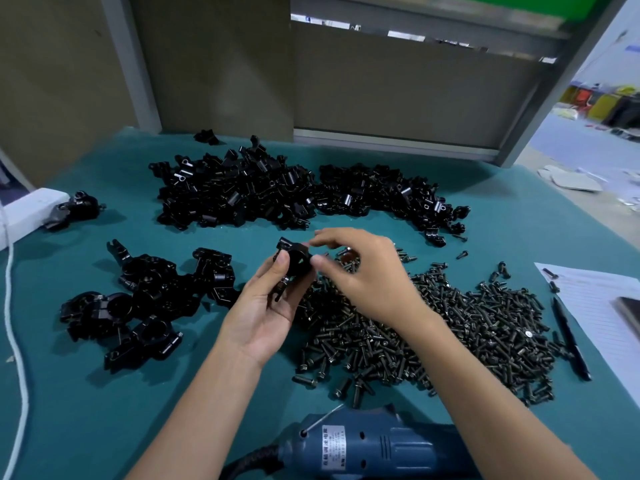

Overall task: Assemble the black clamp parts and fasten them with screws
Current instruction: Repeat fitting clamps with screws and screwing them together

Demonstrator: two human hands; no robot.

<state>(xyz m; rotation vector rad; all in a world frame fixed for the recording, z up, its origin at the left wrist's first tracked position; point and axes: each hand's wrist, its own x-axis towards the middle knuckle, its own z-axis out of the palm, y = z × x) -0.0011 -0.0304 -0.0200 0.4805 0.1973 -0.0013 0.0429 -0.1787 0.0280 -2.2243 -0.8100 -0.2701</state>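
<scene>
— What covers the bench (pixel 104 410)?
— Teal cloth, with brown panels (pixel 221 64) standing behind it. Loose clamp parts (pixel 242 195) are heaped along the far edge and assembled clamps (pixel 138 299) lie toward the left edge. Screws (pixel 433 327) spread on the right, and a blue electric driver (pixel 374 445) lies at the near edge.
— And the hands?
— The left hand (pixel 266 306), palm up, curls round a black clamp (pixel 294 263) above the bench's middle. The right hand (pixel 363 271) arches over the screws, its thumb and forefinger pinching that clamp's right side.
</scene>
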